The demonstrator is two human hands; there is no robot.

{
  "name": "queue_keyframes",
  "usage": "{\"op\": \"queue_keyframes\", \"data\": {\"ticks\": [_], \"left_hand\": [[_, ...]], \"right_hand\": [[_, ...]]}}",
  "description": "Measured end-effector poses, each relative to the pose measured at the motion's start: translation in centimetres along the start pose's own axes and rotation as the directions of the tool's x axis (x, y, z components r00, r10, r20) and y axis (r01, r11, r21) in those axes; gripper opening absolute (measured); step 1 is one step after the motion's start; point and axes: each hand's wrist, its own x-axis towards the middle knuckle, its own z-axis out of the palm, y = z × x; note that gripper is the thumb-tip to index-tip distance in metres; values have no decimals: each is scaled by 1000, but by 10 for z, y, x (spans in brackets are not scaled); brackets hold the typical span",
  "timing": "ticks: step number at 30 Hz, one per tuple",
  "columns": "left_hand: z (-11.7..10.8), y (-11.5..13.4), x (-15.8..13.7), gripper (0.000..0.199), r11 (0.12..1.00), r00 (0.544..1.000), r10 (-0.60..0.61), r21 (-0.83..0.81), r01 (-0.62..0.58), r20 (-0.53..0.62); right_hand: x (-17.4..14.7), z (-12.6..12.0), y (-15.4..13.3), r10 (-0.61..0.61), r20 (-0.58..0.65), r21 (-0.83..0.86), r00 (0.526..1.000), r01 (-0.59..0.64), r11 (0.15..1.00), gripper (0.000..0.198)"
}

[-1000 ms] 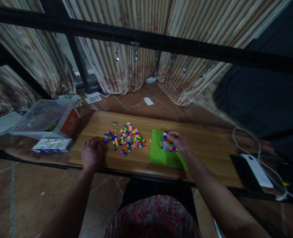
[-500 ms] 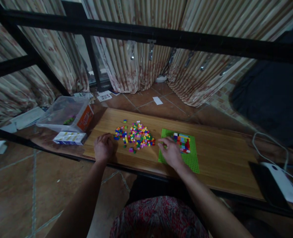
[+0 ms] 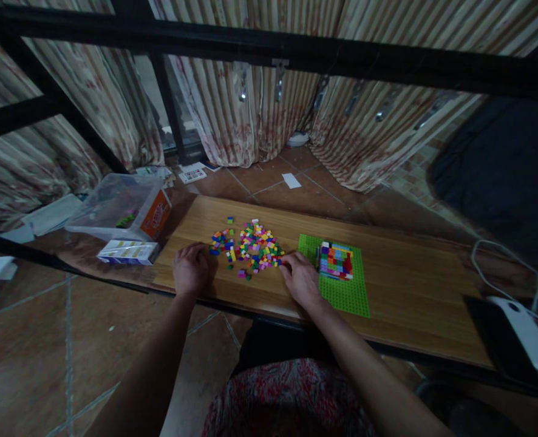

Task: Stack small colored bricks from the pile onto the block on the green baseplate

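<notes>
A heap of small coloured toy bricks (image 3: 257, 243) lies loose on the wooden table (image 3: 415, 291). At the heap's right edge is my right hand (image 3: 300, 280), its thumb and fingers closed together on a toy brick there. Just right of that hand lies a green baseplate (image 3: 345, 297), bearing a low, many-coloured brick build (image 3: 336, 261) with a light rim. My left hand (image 3: 190, 270) rests on the table left of the heap, fingers curled in; their undersides are hidden, so I cannot tell if they hold anything.
A clear plastic tub (image 3: 109, 206) with an orange label and a small white-and-blue box (image 3: 127, 252) stand beyond the table's left end. At the right end are a black flat object (image 3: 501, 340), a white device (image 3: 526, 334) and a cable (image 3: 501, 243).
My right hand has moved left, off the green baseplate to the edge of the brick heap, uncovering more of the build. My left hand stays in place. The view has shifted slightly.
</notes>
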Motion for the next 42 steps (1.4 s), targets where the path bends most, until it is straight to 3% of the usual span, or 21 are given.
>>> {"op": "queue_keyframes", "data": {"ticks": [10, 14, 17, 19, 21, 24, 27, 31, 36, 42], "left_hand": [[0, 0, 1, 30, 1000, 1000, -8, 6, 9, -15], [-10, 4, -1, 30, 992, 994, -63, -116, 52, -93], [-23, 26, -20, 32, 958, 964, -183, -256, 132, -190], [-28, 52, -42, 33, 902, 973, -216, -397, 169, -76], [-29, 81, -67, 32, 806, 977, -126, -556, 202, 173], [-23, 113, -93, 27, 634, 911, -52, -691, 347, 409], [-19, 125, -101, 28, 513, 854, -40, -722, 464, 519], [-20, 126, -101, 29, 410, 810, -36, -730, 547, 586], [-22, 132, -110, 30, 394, 785, -38, -712, 581, 619], [-20, 135, -115, 27, 519, 796, -47, -666, 536, 603]], "right_hand": [[-3, -1, 0, 15, 56, 7, 998, -15, 1000, 17], [-11, -4, -3, 1, 34, 64, 999, -3, 998, 16], [-22, -7, -9, -23, -10, 181, 1000, 25, 983, 16], [-28, -9, -17, -33, -7, 256, 999, 33, 966, 17], [-35, -12, -27, -49, 23, 320, 999, 39, 947, 19], [-42, -18, -42, -125, 87, 409, 988, 79, 909, 21], [-47, -21, -47, -146, 117, 514, 982, 66, 855, 21], [-53, -15, -42, -5, 173, 683, 985, -116, 721, 16], [-60, -3, -37, 157, 249, 815, 956, -295, 500, 17], [-61, 3, -41, 266, 420, 818, 867, -489, 303, 32]]}}
